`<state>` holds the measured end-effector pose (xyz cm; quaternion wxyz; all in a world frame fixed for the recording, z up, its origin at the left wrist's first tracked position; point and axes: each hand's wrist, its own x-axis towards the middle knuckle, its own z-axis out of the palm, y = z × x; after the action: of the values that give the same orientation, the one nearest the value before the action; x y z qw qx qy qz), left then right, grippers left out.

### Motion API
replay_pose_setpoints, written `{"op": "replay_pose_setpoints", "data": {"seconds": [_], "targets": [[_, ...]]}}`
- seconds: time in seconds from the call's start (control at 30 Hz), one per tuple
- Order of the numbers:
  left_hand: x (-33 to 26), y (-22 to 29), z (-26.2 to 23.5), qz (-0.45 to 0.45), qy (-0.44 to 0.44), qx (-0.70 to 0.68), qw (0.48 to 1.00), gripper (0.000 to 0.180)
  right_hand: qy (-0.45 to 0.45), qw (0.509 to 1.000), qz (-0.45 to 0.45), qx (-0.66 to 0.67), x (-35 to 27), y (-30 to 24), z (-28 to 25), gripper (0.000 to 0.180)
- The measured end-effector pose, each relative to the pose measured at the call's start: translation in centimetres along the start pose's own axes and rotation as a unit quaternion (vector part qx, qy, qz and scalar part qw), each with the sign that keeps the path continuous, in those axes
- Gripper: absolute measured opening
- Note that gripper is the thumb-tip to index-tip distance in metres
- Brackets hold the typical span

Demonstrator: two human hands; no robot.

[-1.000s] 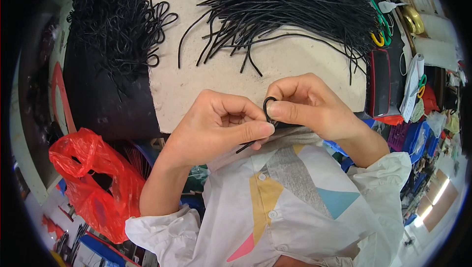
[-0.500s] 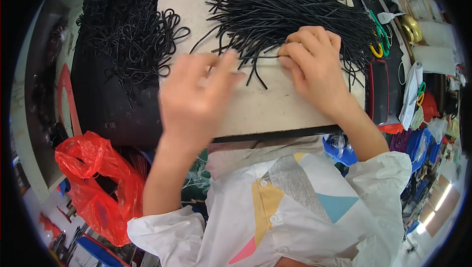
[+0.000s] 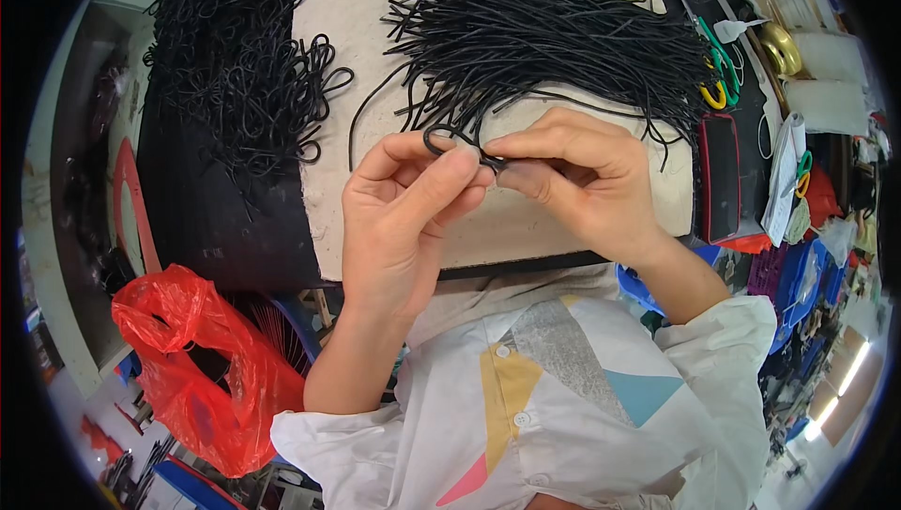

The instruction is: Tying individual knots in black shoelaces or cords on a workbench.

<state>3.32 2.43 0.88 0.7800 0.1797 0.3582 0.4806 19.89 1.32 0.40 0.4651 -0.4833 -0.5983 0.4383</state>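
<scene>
Head view shows us, as the largest thing, a pale padded board (image 3: 394, 219) lying on a dark tabletop (image 3: 216, 219), its bare near part under our hands. Across the far half of the board spreads a broad heap of straight black cords (image 3: 554, 31), loose ends fanning toward us. To the left, mostly on the dark top and spilling over the board's left edge, lies a second heap of looped black cords (image 3: 244, 69), tangled together. Below the table's left side we see a red plastic bag (image 3: 202, 369), crumpled, well apart from the hands. Right of the board lies a dark flat case with a red rim (image 3: 721, 177), just beside the board's right edge, and beyond it scissors with green and yellow handles (image 3: 718, 74) near the straight cords.

Our two hands meet over the middle of the board, fingertips touching. The left hand (image 3: 399, 219) is curled, thumb and forefinger pinched on a single black cord (image 3: 450, 139), which bends into a small loop just above the fingertips. The right hand (image 3: 582, 177) is also closed, its thumb and first fingers gripping the same cord just beside the left fingertips. The cord is lifted off the board, held between both hands at the near edge of the straight heap; we cannot tell where its far end runs.
</scene>
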Motion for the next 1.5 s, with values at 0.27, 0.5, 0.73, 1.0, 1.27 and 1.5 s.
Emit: {"op": "replay_pose_setpoints", "data": {"seconds": [0.27, 0.5, 0.73, 1.0, 1.27, 1.5], "targets": [[-0.1, -0.6, -0.1, 0.023, -0.043, 0.025, 0.998, 0.026, 0.005, 0.991, 0.039, 0.125, -0.4, -0.1, 0.6, 0.016], [-1.0, 0.7, -0.2, 0.077, -0.05, 0.224, 0.97, 0.017, -0.035, 0.994, 0.046, 0.087, -0.5, -0.8, -0.3, 0.013], [-0.9, 0.8, -0.4, 0.144, 0.007, 0.156, 0.977, 0.016, -0.079, 0.93, -0.166, -0.319, 0.3, -2.1, -1.6, 0.005], [-0.7, -1.6, -1.0, 0.187, -0.007, 0.228, 0.955, 0.015, -0.029, 0.905, 0.219, 0.363, 0.3, -1.6, -0.1, 0.011], [-1.0, -1.0, -0.7, 0.086, -0.012, 0.19, 0.978, 0.012, 0.054, 0.996, 0.003, 0.067, 0.0, 0.6, 0.5, 0.023], [-1.6, -2.1, -1.5, -0.02, -0.106, 0.326, 0.939, 0.012, -0.139, 0.987, -0.047, -0.065, 2.5, -2.4, 0.6, 0.032]]}}
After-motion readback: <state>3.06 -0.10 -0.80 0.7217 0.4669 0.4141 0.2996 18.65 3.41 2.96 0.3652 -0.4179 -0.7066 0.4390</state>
